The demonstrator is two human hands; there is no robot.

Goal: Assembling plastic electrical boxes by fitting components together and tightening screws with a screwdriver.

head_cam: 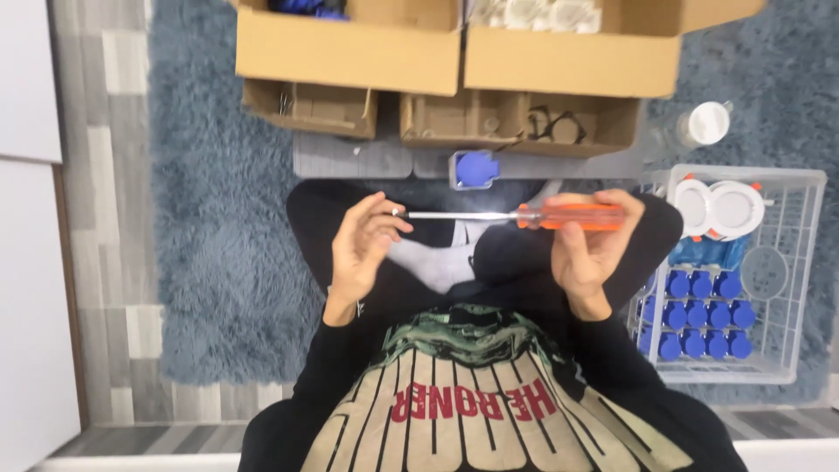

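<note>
My right hand (590, 249) grips the orange handle of a screwdriver (568, 216), held level across my lap with its metal shaft pointing left. The fingertips of my left hand (363, 245) pinch something small at the shaft's tip; I cannot tell what it is. I sit cross-legged in black clothes with a white sock showing between my hands. A blue and grey socket part (474, 169) lies on the floor just beyond the screwdriver.
Two open cardboard boxes (350, 57) (568, 61) stand ahead on a blue-grey shaggy rug (218, 262). A white wire basket (791, 288) at my right holds several blue parts and white round fittings. A white cylindrical container (703, 124) stands behind the basket. Grey plank flooring lies at left.
</note>
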